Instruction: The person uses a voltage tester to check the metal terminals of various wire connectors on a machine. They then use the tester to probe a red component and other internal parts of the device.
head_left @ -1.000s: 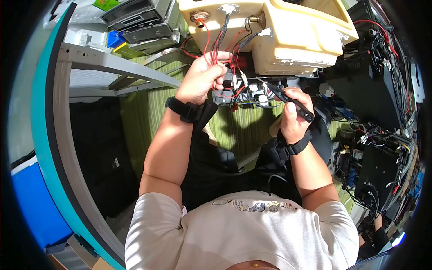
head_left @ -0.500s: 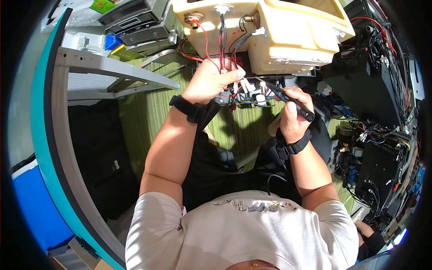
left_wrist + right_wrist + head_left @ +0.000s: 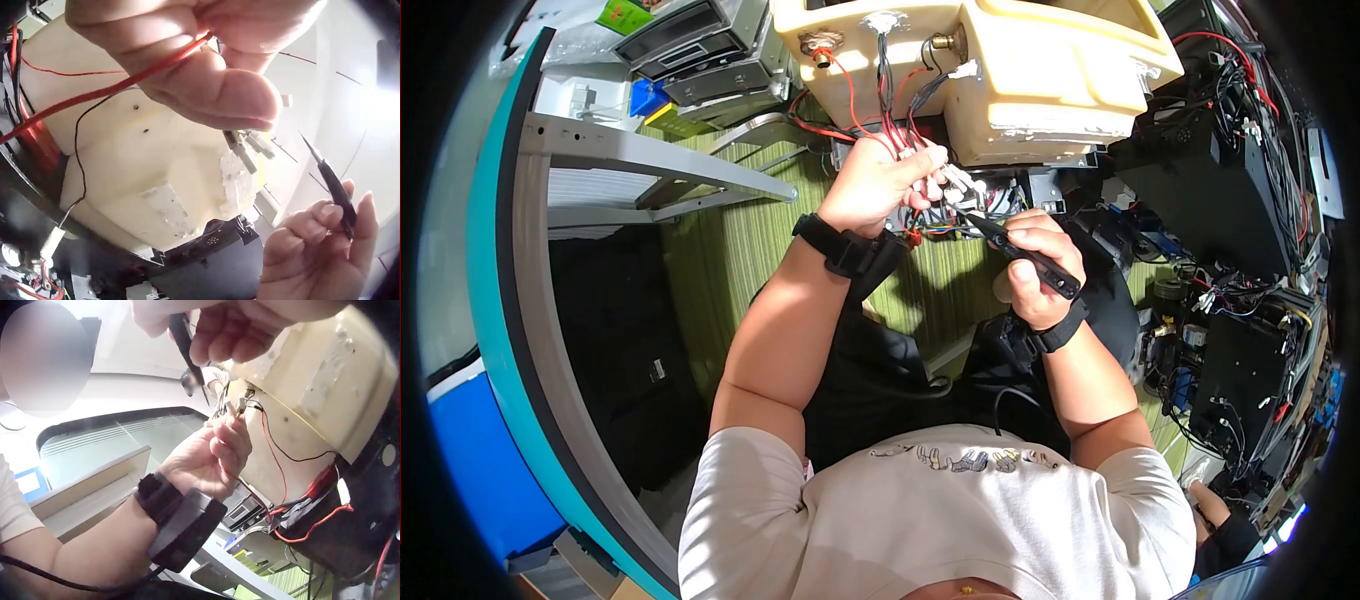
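My left hand grips a bunch of thin red and black wires under the cream plastic tank. Small white connectors stick out past its fingertips toward the right. In my right hand lies a slim black tweezer-like tool with a fine metal point. That point is close to the connectors in the head view; the left wrist view shows a gap between them. The wires run up to fittings on the tank's front wall. Some of the wires inside the left fist are hidden.
Below the tank is an open tangle of wiring. A metal frame stands at left over green flooring. Black equipment with loose cables fills the right side. A separate white connector hangs by the tank.
My left hand has shifted right along the wires, and its fingers now hold them near the white connectors. The right hand has brought the tool's tip leftward and down, close to them.
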{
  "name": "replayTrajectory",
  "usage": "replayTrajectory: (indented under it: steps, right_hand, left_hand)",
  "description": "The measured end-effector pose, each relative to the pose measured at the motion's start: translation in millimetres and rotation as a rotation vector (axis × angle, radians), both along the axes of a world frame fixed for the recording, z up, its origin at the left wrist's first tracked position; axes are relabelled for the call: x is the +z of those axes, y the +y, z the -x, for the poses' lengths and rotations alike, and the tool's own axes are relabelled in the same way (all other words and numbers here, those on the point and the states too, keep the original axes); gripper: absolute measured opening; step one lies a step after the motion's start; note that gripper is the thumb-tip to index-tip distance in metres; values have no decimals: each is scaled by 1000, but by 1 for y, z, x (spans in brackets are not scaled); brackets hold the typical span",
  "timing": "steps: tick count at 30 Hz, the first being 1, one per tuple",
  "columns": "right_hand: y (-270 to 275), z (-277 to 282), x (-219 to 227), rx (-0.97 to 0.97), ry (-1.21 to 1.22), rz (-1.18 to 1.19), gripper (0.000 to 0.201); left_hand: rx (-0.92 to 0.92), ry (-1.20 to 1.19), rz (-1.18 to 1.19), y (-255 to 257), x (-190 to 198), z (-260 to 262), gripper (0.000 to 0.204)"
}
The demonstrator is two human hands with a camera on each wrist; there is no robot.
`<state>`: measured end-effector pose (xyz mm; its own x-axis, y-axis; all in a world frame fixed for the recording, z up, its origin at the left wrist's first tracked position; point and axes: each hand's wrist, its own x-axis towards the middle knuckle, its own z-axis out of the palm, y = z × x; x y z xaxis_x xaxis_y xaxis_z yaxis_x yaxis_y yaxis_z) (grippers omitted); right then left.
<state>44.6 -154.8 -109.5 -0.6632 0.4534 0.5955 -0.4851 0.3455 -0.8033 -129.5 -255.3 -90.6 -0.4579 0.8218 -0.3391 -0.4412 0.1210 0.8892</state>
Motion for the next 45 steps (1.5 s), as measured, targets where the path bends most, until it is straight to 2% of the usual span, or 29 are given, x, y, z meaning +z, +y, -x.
replayTrajectory:
  steps: [15, 23, 45]
  right_hand:
    - [0, 4, 6, -20, -32, -109, 19]
    - [6, -1, 3, -82, 5, 12, 19]
    - [10, 1, 0, -132, -8, -2, 18]
  left_hand:
    - [47, -14, 3, 4, 1, -5, 15]
    - [56, -127, -37, -1, -1, 1, 14]
    - [18, -145, -103, -6, -8, 6, 15]
